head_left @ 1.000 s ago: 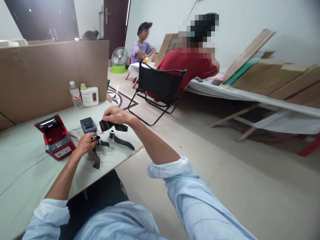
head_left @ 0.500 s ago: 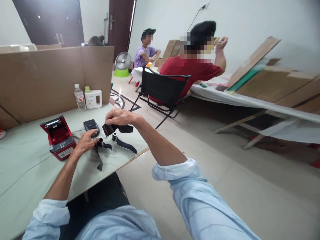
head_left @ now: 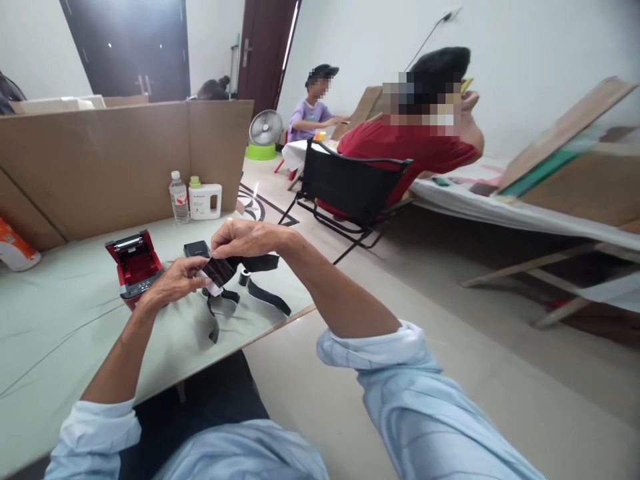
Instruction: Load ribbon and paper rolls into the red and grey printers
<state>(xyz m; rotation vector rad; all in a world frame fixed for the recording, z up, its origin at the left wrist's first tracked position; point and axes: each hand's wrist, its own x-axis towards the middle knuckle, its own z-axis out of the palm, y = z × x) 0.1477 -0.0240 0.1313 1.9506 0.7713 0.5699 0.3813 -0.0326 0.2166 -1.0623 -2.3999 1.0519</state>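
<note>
Above the pale green table (head_left: 60,320), my right hand (head_left: 245,238) pinches the end of a black ribbon strip (head_left: 223,270). My left hand (head_left: 175,281) is closed on the same ribbon from below, its fingers meeting those of the right hand. More black ribbon (head_left: 265,297) trails in loops on the table beneath, beside a small spool (head_left: 243,277). A red label printer (head_left: 134,267) with its lid open stands just left of my left hand. A small dark device (head_left: 196,249) lies behind my hands.
A water bottle (head_left: 179,197) and a white jug (head_left: 205,199) stand by a cardboard screen (head_left: 100,160). A person in red sits on a black folding chair (head_left: 350,193) at a long table to the right. Another person sits farther back near a fan (head_left: 264,130).
My left hand rose from the spool on the table and joined my right hand on the ribbon. The view shifted left, so everything sits farther right in the frame.
</note>
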